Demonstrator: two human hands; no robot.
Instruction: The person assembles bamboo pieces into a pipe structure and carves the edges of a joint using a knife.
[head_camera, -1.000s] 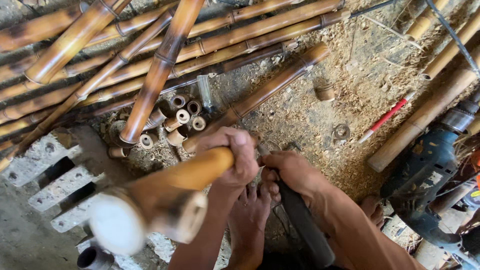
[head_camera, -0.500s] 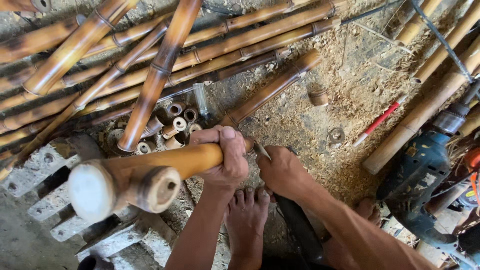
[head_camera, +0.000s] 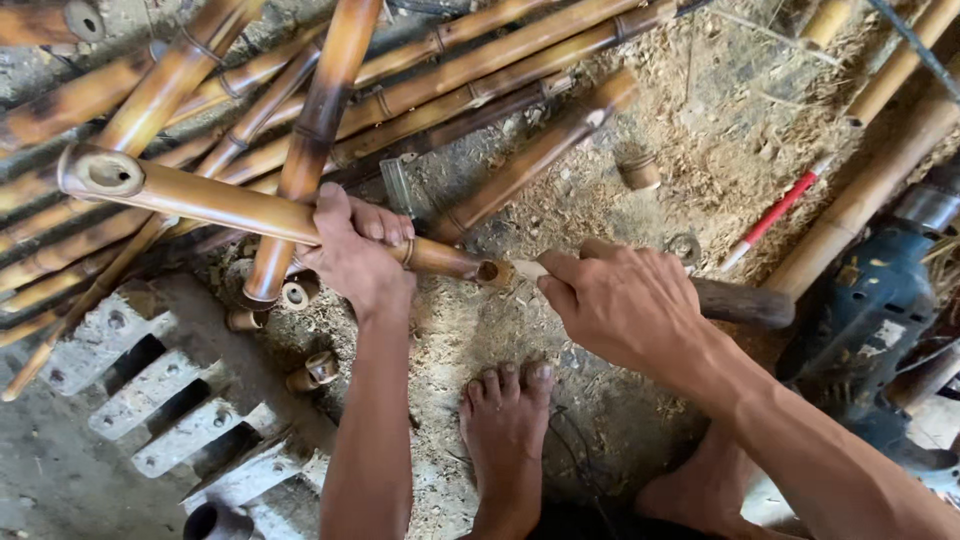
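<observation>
My left hand grips a glossy brown bamboo pole near its right end. The pole is held roughly level, its hollow cut end pointing left. My right hand is closed on a knife-like tool with a dark wooden handle. The tool's pale tip touches the pole's right end. My bare feet rest on the sawdust-covered ground just below both hands.
A pile of long bamboo poles lies across the top and left. Short cut bamboo rings sit near a slotted concrete block. A red-handled tool and a blue power tool lie at the right.
The pole had its cut end raised towards the camera; it has swung down to lie level, cut end to the left. My right hand has moved the tool tip to the pole's right end.
</observation>
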